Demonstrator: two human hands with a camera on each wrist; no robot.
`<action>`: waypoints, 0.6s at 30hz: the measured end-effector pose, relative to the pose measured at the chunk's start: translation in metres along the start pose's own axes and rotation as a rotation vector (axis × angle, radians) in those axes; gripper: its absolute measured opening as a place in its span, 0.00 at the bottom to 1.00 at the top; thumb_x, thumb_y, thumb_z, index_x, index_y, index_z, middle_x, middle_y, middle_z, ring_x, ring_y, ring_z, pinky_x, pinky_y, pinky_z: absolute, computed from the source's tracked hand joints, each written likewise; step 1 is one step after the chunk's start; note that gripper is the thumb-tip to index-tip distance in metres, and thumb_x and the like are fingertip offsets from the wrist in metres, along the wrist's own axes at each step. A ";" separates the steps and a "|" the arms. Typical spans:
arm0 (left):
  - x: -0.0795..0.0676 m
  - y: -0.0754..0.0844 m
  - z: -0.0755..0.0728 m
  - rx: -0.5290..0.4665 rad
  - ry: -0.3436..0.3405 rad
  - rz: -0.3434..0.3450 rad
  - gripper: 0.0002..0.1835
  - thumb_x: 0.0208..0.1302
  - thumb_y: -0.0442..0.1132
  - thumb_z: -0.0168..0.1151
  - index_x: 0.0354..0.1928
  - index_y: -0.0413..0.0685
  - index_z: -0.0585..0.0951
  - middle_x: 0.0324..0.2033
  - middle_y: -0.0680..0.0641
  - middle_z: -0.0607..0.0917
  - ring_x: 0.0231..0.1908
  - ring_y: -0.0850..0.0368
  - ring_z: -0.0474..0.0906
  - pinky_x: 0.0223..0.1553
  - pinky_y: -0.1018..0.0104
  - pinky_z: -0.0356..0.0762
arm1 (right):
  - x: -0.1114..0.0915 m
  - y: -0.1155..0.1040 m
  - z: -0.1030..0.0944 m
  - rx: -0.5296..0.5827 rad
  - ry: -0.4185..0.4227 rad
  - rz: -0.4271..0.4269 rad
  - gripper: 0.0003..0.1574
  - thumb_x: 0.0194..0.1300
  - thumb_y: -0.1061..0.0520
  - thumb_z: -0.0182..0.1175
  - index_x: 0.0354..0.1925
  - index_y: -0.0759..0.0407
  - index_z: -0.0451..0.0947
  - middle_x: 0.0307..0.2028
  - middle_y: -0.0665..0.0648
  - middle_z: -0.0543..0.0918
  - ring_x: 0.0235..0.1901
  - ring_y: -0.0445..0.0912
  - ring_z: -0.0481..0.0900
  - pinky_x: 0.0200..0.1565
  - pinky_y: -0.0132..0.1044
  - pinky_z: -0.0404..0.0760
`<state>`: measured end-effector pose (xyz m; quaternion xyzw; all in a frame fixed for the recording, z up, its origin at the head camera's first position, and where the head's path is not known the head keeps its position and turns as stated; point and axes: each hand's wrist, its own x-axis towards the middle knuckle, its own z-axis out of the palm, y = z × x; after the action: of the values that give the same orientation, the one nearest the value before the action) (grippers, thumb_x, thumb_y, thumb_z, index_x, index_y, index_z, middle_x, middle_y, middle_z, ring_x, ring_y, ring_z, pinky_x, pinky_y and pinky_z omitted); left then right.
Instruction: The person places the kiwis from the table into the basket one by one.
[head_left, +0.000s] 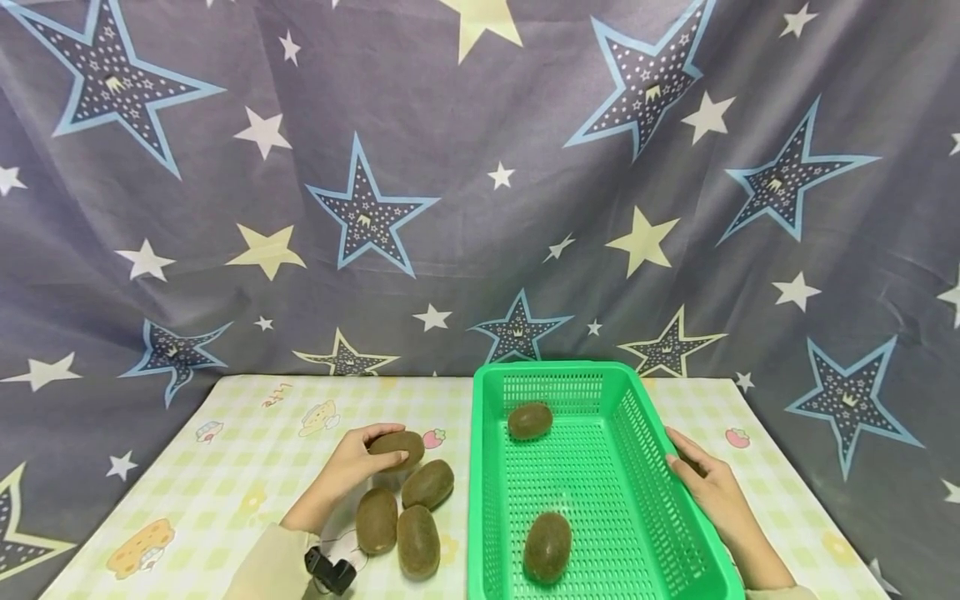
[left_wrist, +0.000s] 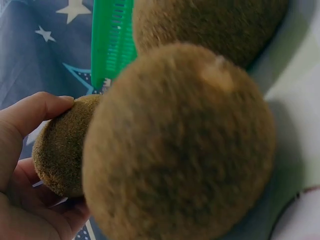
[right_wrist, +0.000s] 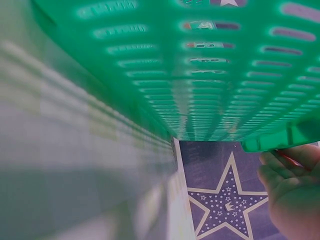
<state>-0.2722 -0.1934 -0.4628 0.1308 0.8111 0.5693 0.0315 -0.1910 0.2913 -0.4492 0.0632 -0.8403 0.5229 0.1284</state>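
My left hand (head_left: 360, 458) grips a brown fuzzy kiwi (head_left: 401, 450) between thumb and fingers, left of the green basket (head_left: 478, 467). In the left wrist view, the thumb lies over the held kiwi (left_wrist: 65, 150), and another large kiwi (left_wrist: 180, 145) partly covers it. Three more kiwis (head_left: 418, 542) lie on the table close below this hand. Inside the basket sit two kiwis, one at the far left (head_left: 530, 422) and one nearer the front (head_left: 547, 547). My right hand (head_left: 708, 479) holds the basket's right rim, its fingers under the lip in the right wrist view.
A table with a green checked cloth (head_left: 225, 467) carries everything. Behind it hangs a dark grey curtain (head_left: 450, 108) with stars. A black wrist camera (head_left: 330, 571) is strapped to the left wrist, beside the loose kiwis.
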 end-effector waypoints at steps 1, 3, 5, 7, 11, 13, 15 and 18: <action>0.000 0.002 0.000 0.006 0.000 0.003 0.26 0.56 0.35 0.67 0.56 0.32 0.75 0.48 0.36 0.81 0.40 0.58 0.80 0.39 0.69 0.78 | 0.000 0.000 0.000 -0.001 0.001 0.000 0.29 0.71 0.58 0.50 0.65 0.70 0.62 0.64 0.70 0.63 0.50 0.18 0.62 0.46 0.13 0.66; -0.002 0.005 0.001 0.009 -0.006 0.004 0.26 0.56 0.35 0.67 0.56 0.32 0.75 0.48 0.35 0.81 0.41 0.57 0.80 0.39 0.69 0.78 | 0.000 0.000 0.000 -0.005 0.001 0.002 0.29 0.71 0.57 0.50 0.65 0.69 0.62 0.64 0.70 0.63 0.50 0.18 0.62 0.46 0.13 0.66; -0.002 0.009 0.002 0.000 -0.004 0.004 0.26 0.56 0.35 0.67 0.56 0.32 0.75 0.48 0.35 0.80 0.42 0.55 0.80 0.40 0.69 0.78 | 0.000 0.000 0.000 -0.006 0.001 0.004 0.29 0.72 0.57 0.50 0.66 0.69 0.62 0.64 0.70 0.63 0.50 0.18 0.62 0.46 0.13 0.66; -0.003 0.013 0.003 -0.010 -0.007 0.006 0.26 0.56 0.35 0.67 0.56 0.31 0.74 0.49 0.34 0.80 0.43 0.53 0.80 0.40 0.70 0.78 | 0.000 0.000 0.000 -0.007 0.001 0.005 0.29 0.71 0.57 0.50 0.65 0.69 0.63 0.64 0.70 0.63 0.50 0.18 0.62 0.46 0.14 0.66; -0.005 0.024 0.005 -0.015 -0.013 0.029 0.26 0.57 0.35 0.67 0.57 0.33 0.75 0.50 0.34 0.80 0.45 0.50 0.79 0.42 0.70 0.77 | 0.000 0.000 0.000 -0.011 0.016 -0.008 0.28 0.71 0.58 0.51 0.65 0.70 0.63 0.64 0.70 0.64 0.50 0.17 0.62 0.46 0.13 0.66; -0.006 0.028 0.006 -0.013 -0.017 0.036 0.26 0.57 0.35 0.67 0.57 0.34 0.75 0.50 0.35 0.80 0.46 0.49 0.79 0.42 0.70 0.77 | 0.000 0.000 0.000 -0.010 0.020 -0.013 0.28 0.71 0.58 0.51 0.64 0.71 0.63 0.63 0.71 0.64 0.50 0.17 0.62 0.47 0.13 0.65; -0.006 0.031 0.007 -0.015 -0.014 0.043 0.26 0.57 0.35 0.67 0.57 0.34 0.75 0.49 0.35 0.80 0.46 0.49 0.78 0.42 0.70 0.77 | 0.000 0.000 0.000 -0.011 0.019 -0.013 0.29 0.71 0.58 0.51 0.64 0.71 0.63 0.63 0.71 0.64 0.50 0.17 0.62 0.47 0.13 0.65; -0.005 0.034 0.011 -0.028 -0.010 0.050 0.25 0.57 0.36 0.67 0.57 0.35 0.75 0.49 0.36 0.80 0.46 0.49 0.78 0.43 0.70 0.77 | 0.001 0.000 0.000 -0.011 0.016 -0.006 0.29 0.71 0.57 0.51 0.65 0.71 0.63 0.64 0.70 0.64 0.50 0.17 0.61 0.47 0.13 0.64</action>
<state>-0.2594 -0.1740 -0.4350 0.1533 0.7994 0.5804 0.0232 -0.1917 0.2909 -0.4494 0.0608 -0.8420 0.5183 0.1371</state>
